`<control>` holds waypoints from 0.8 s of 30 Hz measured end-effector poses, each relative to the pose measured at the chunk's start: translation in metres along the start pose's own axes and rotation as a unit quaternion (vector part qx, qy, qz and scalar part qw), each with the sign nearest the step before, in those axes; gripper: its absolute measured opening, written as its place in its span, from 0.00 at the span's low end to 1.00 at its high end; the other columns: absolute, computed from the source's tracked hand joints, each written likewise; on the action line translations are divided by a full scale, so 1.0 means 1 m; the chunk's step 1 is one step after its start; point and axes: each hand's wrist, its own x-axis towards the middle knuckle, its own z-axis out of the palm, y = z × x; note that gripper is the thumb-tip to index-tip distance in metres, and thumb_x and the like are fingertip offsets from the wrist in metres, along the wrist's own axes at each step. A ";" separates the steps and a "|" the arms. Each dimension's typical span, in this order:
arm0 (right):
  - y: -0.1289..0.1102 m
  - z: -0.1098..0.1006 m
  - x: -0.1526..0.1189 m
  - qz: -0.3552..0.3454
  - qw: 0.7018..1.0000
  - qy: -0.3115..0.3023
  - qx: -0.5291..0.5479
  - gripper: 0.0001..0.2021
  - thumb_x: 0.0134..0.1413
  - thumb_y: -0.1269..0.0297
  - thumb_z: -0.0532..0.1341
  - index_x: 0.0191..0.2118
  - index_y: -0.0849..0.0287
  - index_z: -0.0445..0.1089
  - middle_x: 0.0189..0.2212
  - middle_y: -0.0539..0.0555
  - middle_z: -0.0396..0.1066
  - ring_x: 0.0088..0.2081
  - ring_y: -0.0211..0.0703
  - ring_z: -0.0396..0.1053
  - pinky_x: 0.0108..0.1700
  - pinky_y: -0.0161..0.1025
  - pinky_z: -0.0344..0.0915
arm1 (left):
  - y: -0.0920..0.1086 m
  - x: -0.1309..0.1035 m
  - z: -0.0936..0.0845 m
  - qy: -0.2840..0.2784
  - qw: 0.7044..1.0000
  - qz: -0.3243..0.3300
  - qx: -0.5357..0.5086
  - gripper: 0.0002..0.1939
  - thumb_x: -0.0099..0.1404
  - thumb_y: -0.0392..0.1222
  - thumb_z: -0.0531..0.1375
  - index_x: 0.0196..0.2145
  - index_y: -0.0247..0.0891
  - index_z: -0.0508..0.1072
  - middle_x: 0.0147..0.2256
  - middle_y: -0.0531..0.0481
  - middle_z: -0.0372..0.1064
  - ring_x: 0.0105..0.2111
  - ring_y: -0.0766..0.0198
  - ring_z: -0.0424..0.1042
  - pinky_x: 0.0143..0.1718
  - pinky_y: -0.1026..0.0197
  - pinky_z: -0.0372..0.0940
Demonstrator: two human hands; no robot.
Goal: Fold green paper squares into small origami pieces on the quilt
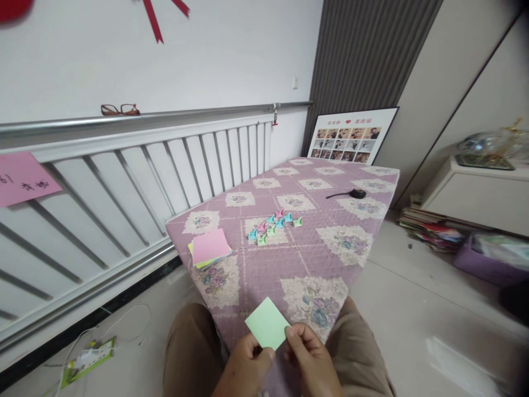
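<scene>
A light green square of paper (268, 324) is held by its lower edges above the near end of the table, one corner pointing away from me. My left hand (250, 361) pinches it near the bottom corner, thumb on top. At the right corner, my right hand (308, 353) grips it between thumb and fingers. Ahead lies a group of small folded paper pieces (270, 230) in pink, blue and green. To the left of them rests a stack of square paper sheets (210, 246), pink on top with yellow and other colours beneath.
A purple floral cloth (264, 275) covers the table. Farther back lies a black round object with a strap (357, 193). A white radiator (206, 160) runs along the left, with glasses (119, 110) on the pipe above. A power strip (88, 363) sits on the floor.
</scene>
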 end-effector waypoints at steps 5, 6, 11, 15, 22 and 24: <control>0.002 0.007 -0.003 0.025 0.996 -0.088 -0.019 0.22 0.36 0.44 0.67 0.21 0.58 0.64 0.15 0.43 0.57 0.19 0.32 0.49 0.23 0.32 0.49 | 0.001 0.000 -0.006 -0.009 1.000 -0.006 -0.005 0.10 0.54 0.42 0.59 0.31 0.34 0.74 0.22 0.54 0.64 0.22 0.67 0.58 0.27 0.65 0.54; 0.002 0.008 -0.005 0.026 0.994 -0.100 -0.025 0.22 0.36 0.44 0.67 0.20 0.58 0.64 0.15 0.43 0.56 0.19 0.31 0.49 0.23 0.31 0.49 | 0.001 0.000 -0.007 -0.010 1.000 -0.005 -0.006 0.09 0.54 0.42 0.58 0.30 0.34 0.73 0.21 0.55 0.63 0.22 0.67 0.57 0.26 0.65 0.54; -0.002 0.012 -0.010 -0.003 0.997 -0.069 -0.033 0.21 0.37 0.45 0.67 0.19 0.58 0.63 0.16 0.44 0.58 0.21 0.33 0.52 0.25 0.32 0.52 | -0.003 0.001 -0.009 -0.013 1.000 -0.018 -0.008 0.09 0.54 0.45 0.59 0.26 0.35 0.70 0.20 0.56 0.59 0.21 0.68 0.55 0.24 0.65 0.52; -0.002 0.012 -0.011 -0.014 0.998 -0.049 -0.034 0.20 0.37 0.46 0.67 0.19 0.58 0.63 0.16 0.44 0.58 0.22 0.34 0.53 0.26 0.33 0.54 | -0.001 0.000 -0.010 -0.030 0.999 0.007 0.014 0.09 0.55 0.43 0.57 0.29 0.35 0.71 0.23 0.55 0.63 0.24 0.67 0.58 0.28 0.65 0.55; -0.004 0.010 -0.009 -0.015 0.999 -0.033 -0.033 0.20 0.39 0.46 0.66 0.20 0.57 0.62 0.16 0.43 0.56 0.21 0.34 0.51 0.26 0.32 0.53 | 0.011 -0.007 -0.014 -0.067 0.995 0.034 0.073 0.10 0.57 0.37 0.54 0.35 0.34 0.72 0.30 0.52 0.68 0.32 0.63 0.64 0.35 0.64 0.56; -0.006 0.008 -0.008 -0.015 0.998 -0.029 -0.059 0.21 0.40 0.45 0.65 0.20 0.57 0.61 0.16 0.43 0.56 0.21 0.34 0.51 0.25 0.32 0.52 | 0.008 -0.004 -0.017 -0.070 0.995 0.032 0.070 0.08 0.57 0.37 0.54 0.33 0.34 0.71 0.29 0.53 0.67 0.31 0.64 0.63 0.33 0.64 0.56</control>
